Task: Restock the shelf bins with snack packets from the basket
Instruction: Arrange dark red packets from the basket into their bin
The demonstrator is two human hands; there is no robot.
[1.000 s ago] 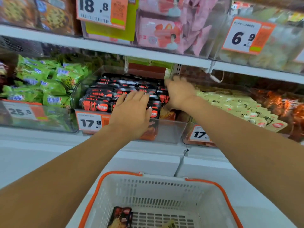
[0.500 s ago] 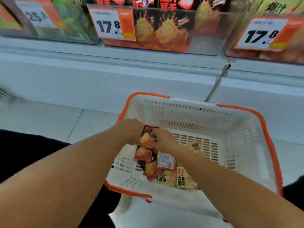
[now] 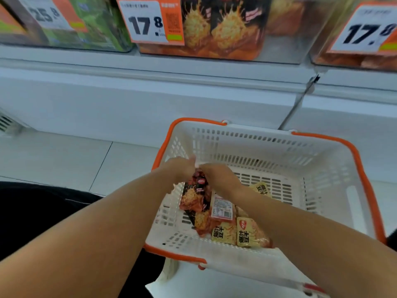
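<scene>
A single head-worn wide-angle camera looks forward and steeply down from close above the white basket (image 3: 253,143), which fills the lower centre of the frame. Beyond the basket, the shelf bins (image 3: 279,50) run along the top edge, their upper parts cropped.

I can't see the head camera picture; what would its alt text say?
Both hands, left hand and right hand, reach into a white basket with orange rim and grasp a red-and-black snack packet; yellow packets lie at the bottom. Above, clear shelf bins carry price tags reading 17.8.
</scene>
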